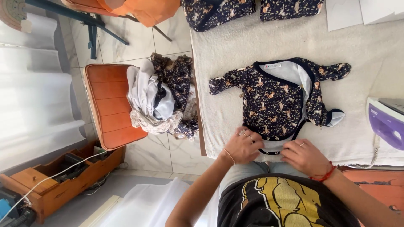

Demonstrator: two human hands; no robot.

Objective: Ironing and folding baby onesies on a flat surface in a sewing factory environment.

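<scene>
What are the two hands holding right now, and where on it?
Both the left hand and the right hand grip the bottom hem of the dark floral baby bodysuit, which lies flat on the white padded table.

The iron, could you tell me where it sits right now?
In the head view, the iron sits at the right edge of the padded table, right of the baby garment.

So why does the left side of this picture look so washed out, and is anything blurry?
In the head view, bright daylight blows out the white curtain on the left to near pure white. The patterned baby garment on the towel-covered table is evenly lit and sharp, with soft shadows. Both the left hand and the right hand are crisp. The wide lens bends the edges.
</scene>
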